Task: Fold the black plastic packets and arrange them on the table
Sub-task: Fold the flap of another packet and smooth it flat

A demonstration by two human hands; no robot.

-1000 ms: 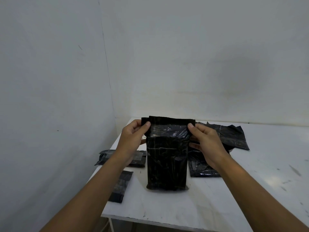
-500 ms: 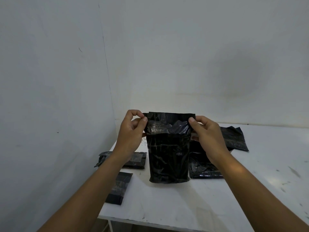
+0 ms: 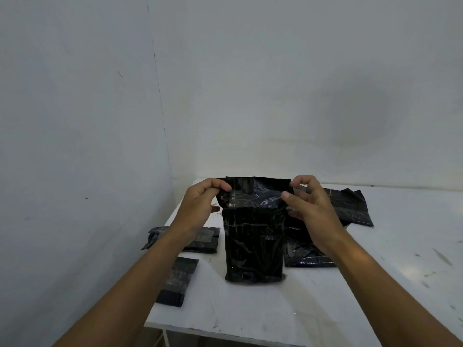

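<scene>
A black plastic packet (image 3: 254,244) hangs upright in front of me, its lower edge about at the white table (image 3: 263,309). My left hand (image 3: 200,201) pinches its top left corner and my right hand (image 3: 309,204) pinches its top right corner. The upper flap is bent and crumpled between the two hands. Two folded packets lie at the table's left edge, one (image 3: 198,240) farther back and one (image 3: 176,281) nearer to me. Behind my right hand lies a loose heap of unfolded black packets (image 3: 348,206).
The table stands in a corner, with grey walls close on the left and at the back. Its front edge runs just below the hanging packet. The right part of the tabletop shows scuffs and small marks.
The camera view shifted a little and the packet sits lower in view than half a second ago. Both hands keep hold of the top corners, and the top flap has bent over more.
</scene>
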